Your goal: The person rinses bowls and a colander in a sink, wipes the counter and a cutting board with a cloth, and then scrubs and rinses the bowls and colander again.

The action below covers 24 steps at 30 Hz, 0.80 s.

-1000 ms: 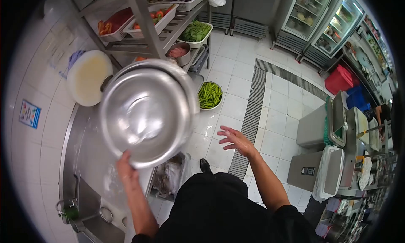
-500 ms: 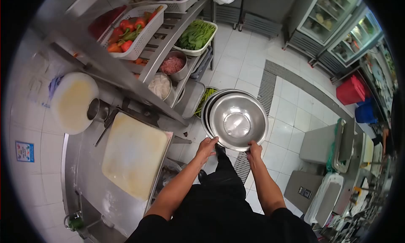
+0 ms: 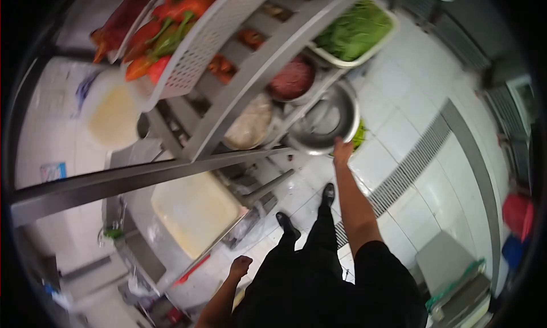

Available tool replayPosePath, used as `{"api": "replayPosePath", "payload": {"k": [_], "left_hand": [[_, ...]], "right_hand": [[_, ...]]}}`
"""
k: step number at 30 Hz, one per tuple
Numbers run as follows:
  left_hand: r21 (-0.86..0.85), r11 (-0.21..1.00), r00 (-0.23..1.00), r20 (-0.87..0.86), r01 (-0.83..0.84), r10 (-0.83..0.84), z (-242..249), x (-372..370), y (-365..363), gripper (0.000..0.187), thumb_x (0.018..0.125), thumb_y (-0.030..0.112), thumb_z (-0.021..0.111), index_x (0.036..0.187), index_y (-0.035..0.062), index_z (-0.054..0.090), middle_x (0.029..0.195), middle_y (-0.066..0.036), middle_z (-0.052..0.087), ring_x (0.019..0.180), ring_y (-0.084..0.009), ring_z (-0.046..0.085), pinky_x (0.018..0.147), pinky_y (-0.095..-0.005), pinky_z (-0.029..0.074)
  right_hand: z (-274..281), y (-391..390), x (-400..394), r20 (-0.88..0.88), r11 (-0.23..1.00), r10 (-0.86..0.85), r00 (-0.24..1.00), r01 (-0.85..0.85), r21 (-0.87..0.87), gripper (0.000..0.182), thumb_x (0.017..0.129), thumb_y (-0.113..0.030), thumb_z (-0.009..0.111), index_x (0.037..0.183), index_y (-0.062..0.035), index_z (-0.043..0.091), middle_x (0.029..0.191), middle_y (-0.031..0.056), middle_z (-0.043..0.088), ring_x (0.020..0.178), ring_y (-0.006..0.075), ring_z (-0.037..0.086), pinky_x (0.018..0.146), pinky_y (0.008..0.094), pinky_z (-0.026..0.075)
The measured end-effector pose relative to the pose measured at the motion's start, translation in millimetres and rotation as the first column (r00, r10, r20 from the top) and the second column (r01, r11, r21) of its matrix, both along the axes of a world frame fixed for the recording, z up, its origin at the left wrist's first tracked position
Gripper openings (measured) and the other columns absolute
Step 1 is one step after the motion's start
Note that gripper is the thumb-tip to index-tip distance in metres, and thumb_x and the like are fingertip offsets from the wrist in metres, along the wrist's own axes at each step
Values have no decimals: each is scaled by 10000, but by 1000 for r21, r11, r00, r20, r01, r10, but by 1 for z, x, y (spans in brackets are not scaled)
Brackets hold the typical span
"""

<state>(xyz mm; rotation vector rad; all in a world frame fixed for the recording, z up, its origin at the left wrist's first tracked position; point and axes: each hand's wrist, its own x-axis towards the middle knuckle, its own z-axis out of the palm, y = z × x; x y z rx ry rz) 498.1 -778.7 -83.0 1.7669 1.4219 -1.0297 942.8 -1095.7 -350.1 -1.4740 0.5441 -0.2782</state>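
Observation:
My right hand (image 3: 343,151) is closed on the near rim of a stainless steel mixing bowl (image 3: 325,128). The bowl is level with the lower part of the shelf rack, overlapping green vegetables (image 3: 359,135) that show past its right edge. Lower left, my left hand (image 3: 241,266) hangs away from the bowl, near the worktable's end, with its fingers curled and nothing showing in them. Close to the bowl's far left side stands a pot of minced meat (image 3: 292,80), and left of it a container of pale food (image 3: 250,123).
The metal rack's rail (image 3: 245,80) crosses the upper left, holding a white basket (image 3: 199,54) of peppers. A tub of leafy greens (image 3: 359,34) sits at the rack's far end. A cutting board (image 3: 196,208) lies on the steel worktable. A floor drain grate (image 3: 410,163) runs right.
The bowls have moved from in front of me to the rack's lower level. My left hand has let go of the rim and dropped back left. The view has shifted closer to the rack.

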Motion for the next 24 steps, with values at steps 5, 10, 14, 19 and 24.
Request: {"api": "replayPosePath", "payload": {"k": [5,10,14,19,24], "left_hand": [[-21,971,966,106,239,-236,20,-18,-27,332,903,371,606,1009,70,697,1013,-99,705,977,-228,666,888,-353,502],[-70,970,957,193,232,-215,73,73,-75,316,923,359,603,1054,82,679,1042,-82,696,984,-224,666,877,-348,504],[-73,969,939,274,238,-210,70,94,-75,327,921,343,603,1112,83,656,1085,-95,690,1023,-256,657,907,-353,493],[-25,935,896,297,353,-330,56,71,-46,297,922,296,617,1132,87,638,1127,-101,676,1009,-266,658,892,-345,507],[2,943,876,370,333,-310,19,-1,-2,269,921,303,613,1063,76,650,1039,-77,699,985,-247,664,880,-346,509]], "right_hand": [[-19,85,101,-112,972,206,972,-191,134,317,775,-76,627,1070,38,637,1020,96,685,890,204,612,826,324,473],[-196,159,145,-219,911,282,934,-332,-243,537,840,-327,613,1236,34,579,1201,218,629,1134,369,570,983,435,431],[-168,145,145,-17,607,478,878,-317,729,566,869,-241,625,1385,-73,467,1274,111,577,1062,273,595,890,403,502],[-12,95,94,-427,754,629,650,-377,537,286,893,-245,622,1168,-174,593,1045,52,622,881,191,606,717,326,489],[-88,11,-36,-195,717,676,710,-574,395,205,852,-325,620,813,-135,553,679,-30,521,505,108,498,402,248,345]]}}
